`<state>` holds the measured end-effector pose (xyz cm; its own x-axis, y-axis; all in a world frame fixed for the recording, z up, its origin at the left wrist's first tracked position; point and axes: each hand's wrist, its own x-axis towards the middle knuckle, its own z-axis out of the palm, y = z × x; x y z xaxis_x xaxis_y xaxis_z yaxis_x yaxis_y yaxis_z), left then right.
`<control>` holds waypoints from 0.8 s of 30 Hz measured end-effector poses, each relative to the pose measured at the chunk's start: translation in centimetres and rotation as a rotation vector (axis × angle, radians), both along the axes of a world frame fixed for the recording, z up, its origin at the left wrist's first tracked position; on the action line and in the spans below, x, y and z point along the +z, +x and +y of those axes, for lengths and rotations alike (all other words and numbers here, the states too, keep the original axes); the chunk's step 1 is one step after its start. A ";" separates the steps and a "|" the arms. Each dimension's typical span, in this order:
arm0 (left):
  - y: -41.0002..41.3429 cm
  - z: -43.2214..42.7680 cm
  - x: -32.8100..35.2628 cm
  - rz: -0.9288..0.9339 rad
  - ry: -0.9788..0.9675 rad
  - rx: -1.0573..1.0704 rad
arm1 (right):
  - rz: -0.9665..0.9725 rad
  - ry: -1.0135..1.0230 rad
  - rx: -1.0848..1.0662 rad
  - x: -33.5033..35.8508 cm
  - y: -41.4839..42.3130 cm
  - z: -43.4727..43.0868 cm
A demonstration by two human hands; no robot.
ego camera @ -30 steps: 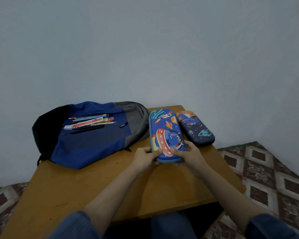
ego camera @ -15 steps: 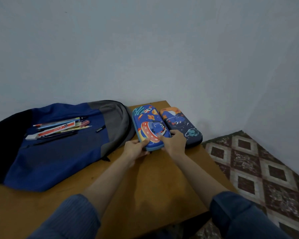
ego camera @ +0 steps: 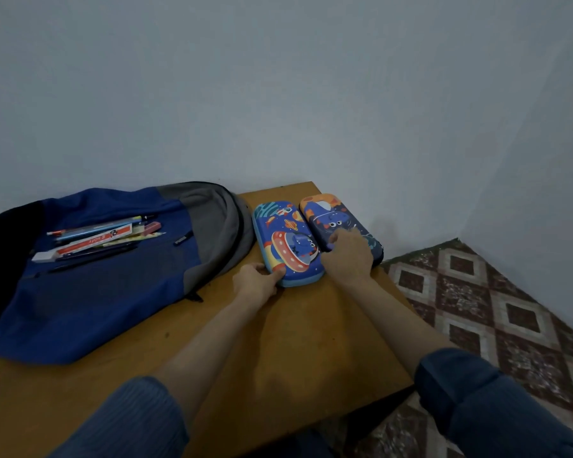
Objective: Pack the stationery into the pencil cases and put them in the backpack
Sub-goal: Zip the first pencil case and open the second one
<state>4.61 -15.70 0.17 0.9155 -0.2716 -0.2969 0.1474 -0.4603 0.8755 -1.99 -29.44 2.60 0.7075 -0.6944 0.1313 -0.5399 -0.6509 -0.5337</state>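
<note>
A bright blue pencil case (ego camera: 286,236) with a cartoon UFO lies shut on the wooden table (ego camera: 311,345). Touching its right side is a dark navy pencil case (ego camera: 331,213) with an orange end, also shut. My left hand (ego camera: 257,282) grips the blue case's near left corner, thumb on its lid. My right hand (ego camera: 348,256) lies on the near half of the navy case, thumb at the seam between the cases, fingers stretched over the lid. Several pens, pencils and a ruler (ego camera: 93,238) lie loose on a blue and grey backpack (ego camera: 113,285) lying flat at the left.
The table stands against a pale wall in a corner. Its right edge drops to a patterned tile floor (ego camera: 497,312). Bare wood lies between my forearms and the near edge.
My right hand left the blue case's near right corner and moved right onto the navy case. The left hand kept its grip. The view shifted right and down.
</note>
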 end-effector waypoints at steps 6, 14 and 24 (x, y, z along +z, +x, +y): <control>-0.8 -0.7 0.4 0.001 0.010 -0.050 | 0.349 0.016 -0.057 -0.1 0.7 -3.6; -0.7 -0.1 0.3 -0.081 0.064 -0.137 | 0.262 0.180 0.042 -1.6 -0.5 -5.9; -1.3 1.3 2.6 -0.160 0.147 -0.225 | 0.112 0.028 -0.043 -1.8 -2.1 -3.9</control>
<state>3.34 -14.45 2.77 0.8756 -0.4373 -0.2052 -0.1063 -0.5888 0.8013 -4.13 -33.32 0.75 0.6863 -0.7265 0.0332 -0.6241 -0.6117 -0.4861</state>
